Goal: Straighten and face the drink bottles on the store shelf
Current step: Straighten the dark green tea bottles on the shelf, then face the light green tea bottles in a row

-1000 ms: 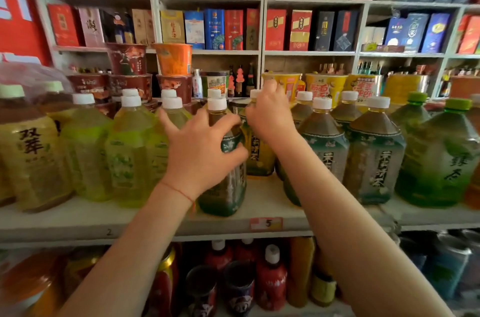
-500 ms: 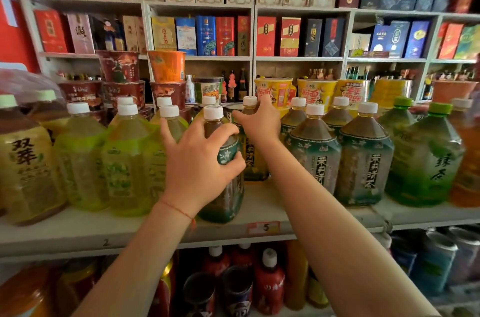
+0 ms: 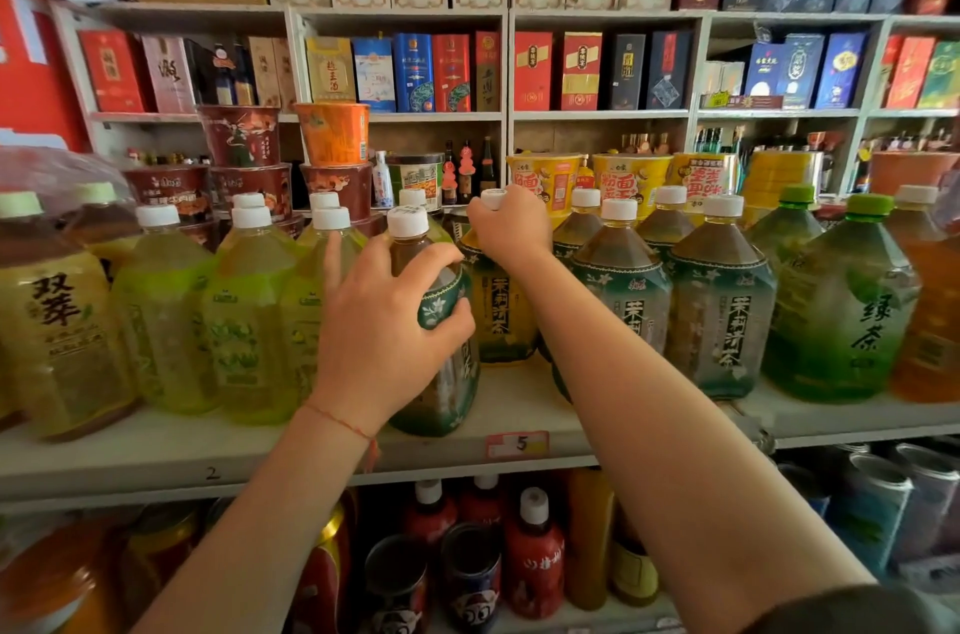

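Note:
Large drink bottles stand in rows on the white store shelf (image 3: 156, 451). My left hand (image 3: 382, 321) grips the shoulder of a dark green jasmine tea bottle (image 3: 447, 389) with a white cap, standing at the shelf's front edge. My right hand (image 3: 511, 225) reaches farther back and grips the neck of a yellow-labelled tea bottle (image 3: 501, 321) just under its cap. Yellow-green bottles (image 3: 244, 321) stand to the left. More dark green tea bottles (image 3: 722, 311) stand to the right.
A bright green tea bottle (image 3: 841, 316) and an orange one stand at the far right. A big yellow-labelled bottle (image 3: 57, 337) is at the far left. Noodle cups (image 3: 332, 134) sit behind the bottles. Boxes fill the upper shelves; red bottles and cans (image 3: 535, 555) stand below.
Both hands keep their grip on the same two bottles. The view has shifted slightly; my right hand sits a little higher on the rear bottle's neck.

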Tool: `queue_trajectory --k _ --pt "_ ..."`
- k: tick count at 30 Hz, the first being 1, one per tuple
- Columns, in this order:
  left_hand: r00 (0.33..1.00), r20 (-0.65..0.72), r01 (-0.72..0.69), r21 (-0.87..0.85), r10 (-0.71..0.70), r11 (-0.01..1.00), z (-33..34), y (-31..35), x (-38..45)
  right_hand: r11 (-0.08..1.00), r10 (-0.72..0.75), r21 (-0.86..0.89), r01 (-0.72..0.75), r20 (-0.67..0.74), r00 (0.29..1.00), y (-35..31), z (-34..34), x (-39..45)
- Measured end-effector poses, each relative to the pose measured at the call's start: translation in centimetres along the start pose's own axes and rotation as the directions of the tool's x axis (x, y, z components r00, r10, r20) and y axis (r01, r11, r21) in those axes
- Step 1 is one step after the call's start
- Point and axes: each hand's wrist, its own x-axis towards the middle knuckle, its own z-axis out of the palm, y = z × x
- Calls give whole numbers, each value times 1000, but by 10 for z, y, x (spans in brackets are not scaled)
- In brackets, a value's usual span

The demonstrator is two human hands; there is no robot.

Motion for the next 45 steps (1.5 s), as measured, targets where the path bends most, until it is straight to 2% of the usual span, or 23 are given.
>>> queue_trajectory --k 2,5,10,13,15,16,18,19,21,22,24,28,32,36,39,41,43,45 --pt "1000 -7 6 -46 -6 999 0 1 0 999 38 10 -39 55 998 -1 -3 2" --pt "1000 -6 16 -137 -17 990 1 2 -1 998 48 28 -50 54 997 -3 -4 0" --pt "999 -12 -41 -444 40 895 0 -1 -3 998 40 41 -41 12 999 -4 -2 -10" --pt "997 61 3 -579 40 816 5 -1 -5 931 23 366 -3 -50 999 -12 -19 -19" --pt "994 105 100 -677 -39 729 15 1 -10 846 -33 523 101 -138 990 -18 -40 -30" --pt "988 123 151 -728 -89 669 19 1 -12 813 -72 565 141 -143 987 -19 -50 -35" --pt "971 167 233 -819 -171 524 24 0 -15 786 -162 599 156 -45 986 -22 -60 -46" --pt "961 202 268 -853 -192 448 26 0 -15 832 -209 529 165 25 978 -22 -60 -50" --pt "940 270 325 -894 -207 308 29 5 -12 929 -282 285 236 132 950 -20 -50 -56" --pt "925 306 358 -900 -224 249 32 10 -11 943 -304 184 276 142 942 -19 -44 -59" --pt "880 394 444 -881 -267 163 40 22 -11 943 -331 47 328 58 942 -15 -35 -64" --pt "814 493 548 -827 -306 123 58 34 -10 929 -364 -116 351 -132 922 -6 -30 -69" --pt "788 524 574 -815 -323 80 60 42 -4 925 -364 -187 331 -188 912 -3 -32 -68" --pt "757 537 565 -824 -371 -40 57 48 -4 920 -378 -202 337 -217 900 0 -31 -67" --pt "760 515 557 -831 -397 -12 55 51 -5 922 -378 -184 341 -234 896 1 -31 -65" --pt "761 496 562 -826 -418 42 51 56 -4 924 -369 -197 328 -234 900 0 -30 -64" --pt "825 422 518 -831 -375 204 43 59 -9 906 -403 -260 335 -280 871 -1 -28 -68" --pt "923 229 355 -816 -310 455 28 56 -24 829 -546 -378 412 -385 744 -4 -21 -76"
